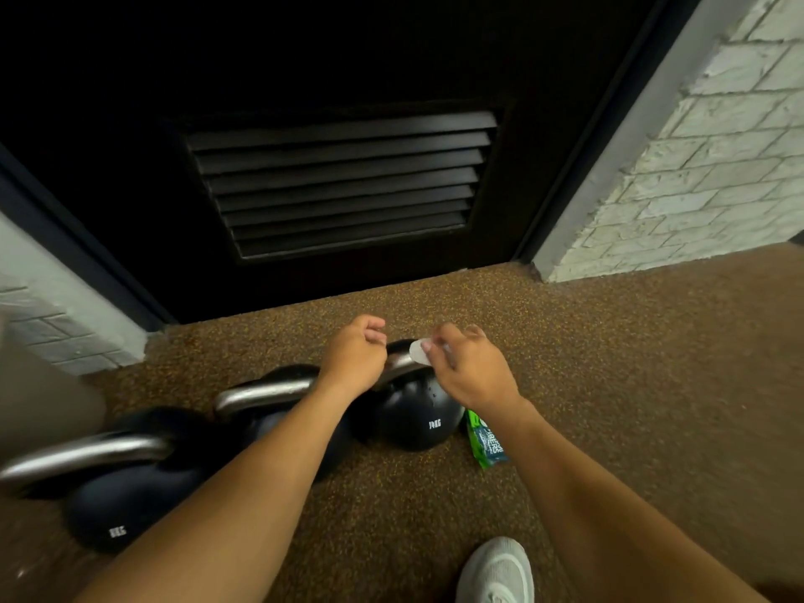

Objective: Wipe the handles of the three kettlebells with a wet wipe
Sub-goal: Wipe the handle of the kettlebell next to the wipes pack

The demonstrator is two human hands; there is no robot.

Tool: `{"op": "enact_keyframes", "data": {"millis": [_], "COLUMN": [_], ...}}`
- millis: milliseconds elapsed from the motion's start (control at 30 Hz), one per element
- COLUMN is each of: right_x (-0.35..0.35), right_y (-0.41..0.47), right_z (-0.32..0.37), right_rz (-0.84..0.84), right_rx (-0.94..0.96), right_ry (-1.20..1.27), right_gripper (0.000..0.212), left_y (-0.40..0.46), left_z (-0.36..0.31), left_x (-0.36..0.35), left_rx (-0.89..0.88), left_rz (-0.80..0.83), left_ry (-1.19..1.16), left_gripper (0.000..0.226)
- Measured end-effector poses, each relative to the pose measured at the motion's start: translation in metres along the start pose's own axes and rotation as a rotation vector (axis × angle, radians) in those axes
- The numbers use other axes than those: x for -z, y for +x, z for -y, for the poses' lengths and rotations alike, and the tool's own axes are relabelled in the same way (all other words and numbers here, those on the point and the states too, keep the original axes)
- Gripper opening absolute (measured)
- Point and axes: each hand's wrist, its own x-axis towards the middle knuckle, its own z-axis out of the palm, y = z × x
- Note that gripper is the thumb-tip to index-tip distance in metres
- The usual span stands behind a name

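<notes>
Three black kettlebells with steel handles stand in a row on the floor: the near left kettlebell (117, 507), the middle kettlebell (265, 393) and the right kettlebell (417, 415). My left hand (354, 354) is curled over the right kettlebell's handle (398, 365), fingers closed; whether it grips the bar I cannot tell. My right hand (467, 367) pinches a small white wet wipe (417, 352) just above the far end of that handle. My left forearm crosses over the middle kettlebell and hides part of it.
A green wet-wipe pack (485, 437) lies on the floor just right of the right kettlebell. A dark louvred door (339, 180) stands close behind the row, with white brick walls (696, 167) on both sides. My white shoe (496, 572) is at the bottom edge on speckled brown flooring (631, 363).
</notes>
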Motion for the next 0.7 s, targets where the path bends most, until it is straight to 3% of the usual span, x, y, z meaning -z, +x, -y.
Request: {"op": "enact_keyframes", "data": {"millis": [100, 333, 533, 600, 700], "right_x": [-0.014, -0.038, -0.056, -0.060, -0.064], "right_y": [0.010, 0.009, 0.001, 0.000, -0.002], "right_z": [0.004, 0.009, 0.029, 0.042, 0.055], "right_rz": [0.039, 0.071, 0.138, 0.196, 0.277], "right_rx": [0.012, 0.087, 0.334, 0.419, 0.518], "right_ry": [-0.148, -0.267, -0.447, -0.538, -0.688], "right_gripper": [0.045, 0.045, 0.059, 0.059, 0.055], "left_y": [-0.003, -0.005, -0.003, -0.004, -0.008], "left_z": [0.001, 0.003, 0.016, 0.017, 0.014], "left_x": [0.005, 0.018, 0.028, 0.030, 0.029], "left_rx": [0.021, 0.101, 0.128, 0.122, 0.091], "left_rz": [0.028, 0.060, -0.008, 0.005, 0.008], "left_ry": [0.025, -0.002, -0.139, -0.153, -0.184], "left_gripper": [0.033, 0.038, 0.030, 0.021, 0.027]}}
